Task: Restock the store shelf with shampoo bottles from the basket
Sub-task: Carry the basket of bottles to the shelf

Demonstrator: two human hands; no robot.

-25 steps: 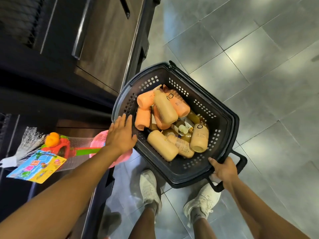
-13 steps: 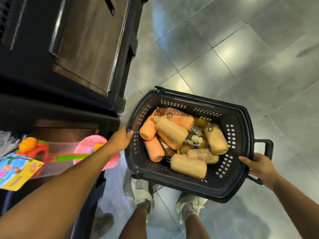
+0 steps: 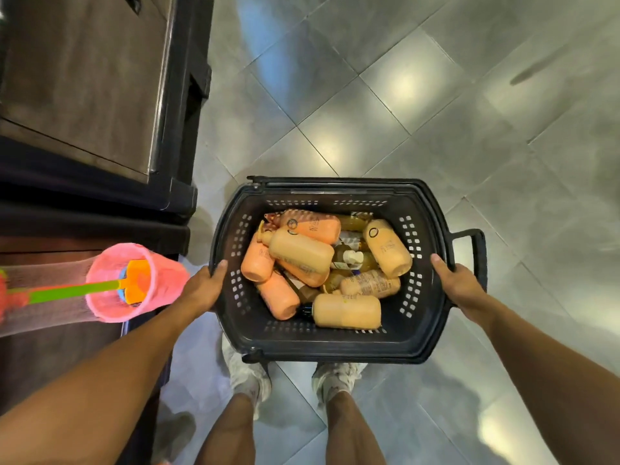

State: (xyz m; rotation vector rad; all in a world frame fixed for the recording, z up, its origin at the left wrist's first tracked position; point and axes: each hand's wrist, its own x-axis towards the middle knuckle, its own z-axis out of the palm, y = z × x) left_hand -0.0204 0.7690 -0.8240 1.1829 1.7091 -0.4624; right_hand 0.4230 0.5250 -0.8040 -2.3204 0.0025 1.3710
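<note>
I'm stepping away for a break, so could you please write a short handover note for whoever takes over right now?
Left hand: grips the left rim of the basket.
Right hand: grips its right rim.
Shampoo bottles: lying jumbled inside the basket, which is held above the shoes.
Shelf: to the left, with a netted toy on it.
Done: basket is beside the shelf; no bottle in view on it.
Left: take bottles out and stand them on the shelf.
</note>
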